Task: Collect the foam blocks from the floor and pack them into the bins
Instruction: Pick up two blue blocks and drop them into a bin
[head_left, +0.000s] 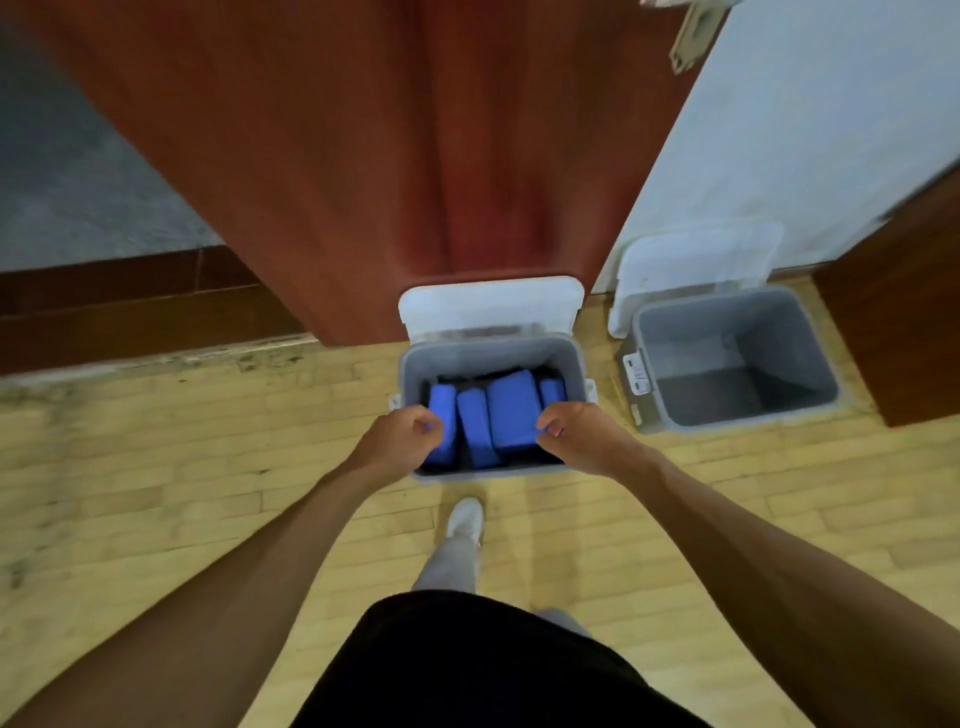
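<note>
A grey bin (410, 364) stands on the wooden floor in front of me with its white lid (491, 306) swung open against a red-brown door. Several blue foam blocks (511, 410) lie packed side by side inside it. My left hand (397, 439) hovers over the bin's near left corner with its fingers curled in, and I see nothing in it. My right hand (579, 431) hovers over the near right corner, also curled, its thumb close to the edge of the largest block. A second grey bin (649, 364) to the right is open and holds nothing.
The red-brown door (363, 156) rises right behind the filled bin. A white wall (805, 130) backs the second bin, and a dark wooden panel (904, 322) stands at the far right. My white shoe (465, 519) is just short of the filled bin.
</note>
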